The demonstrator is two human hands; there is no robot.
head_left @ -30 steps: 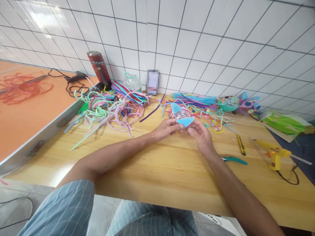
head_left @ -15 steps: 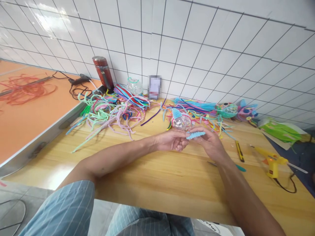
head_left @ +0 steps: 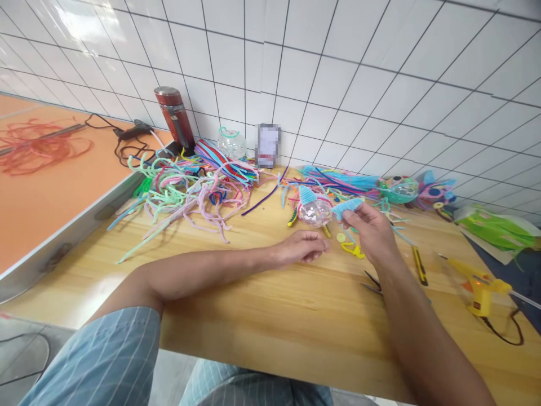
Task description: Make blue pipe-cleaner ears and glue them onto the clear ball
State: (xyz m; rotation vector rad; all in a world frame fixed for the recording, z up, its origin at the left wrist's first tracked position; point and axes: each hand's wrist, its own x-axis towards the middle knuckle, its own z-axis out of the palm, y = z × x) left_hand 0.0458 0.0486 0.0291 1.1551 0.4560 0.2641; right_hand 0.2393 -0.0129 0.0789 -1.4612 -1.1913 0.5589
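Note:
My right hand [head_left: 374, 228] pinches a light blue triangular piece of fuzzy pipe cleaner [head_left: 347, 208] between thumb and fingers. The piece is raised just right of a clear plastic ball [head_left: 315, 212], which has a similar blue pipe-cleaner triangle [head_left: 307, 195] on top and pink pipe cleaner around it. Below the ball, my left hand [head_left: 305, 247] is held with its fingers curled in, and nothing shows in it. Near my right wrist lie dark-tipped scissors or pliers [head_left: 372, 282], partly hidden by the forearm. A yellow curl of pipe cleaner [head_left: 353, 250] rests left of that hand.
A yellow glue gun [head_left: 479, 287] and a yellow utility knife [head_left: 420, 265] lie at the right. Tangled pipe cleaners [head_left: 203, 194] cover the back left, beside a red thermos [head_left: 174, 117]. A phone [head_left: 267, 145] leans on the tiled wall. Finished-looking ball figures [head_left: 399, 189] stand back right.
My left hand has let go of the blue piece and sits slightly lower. My right hand has carried the piece up and right, beside the clear ball. The view has shifted slightly.

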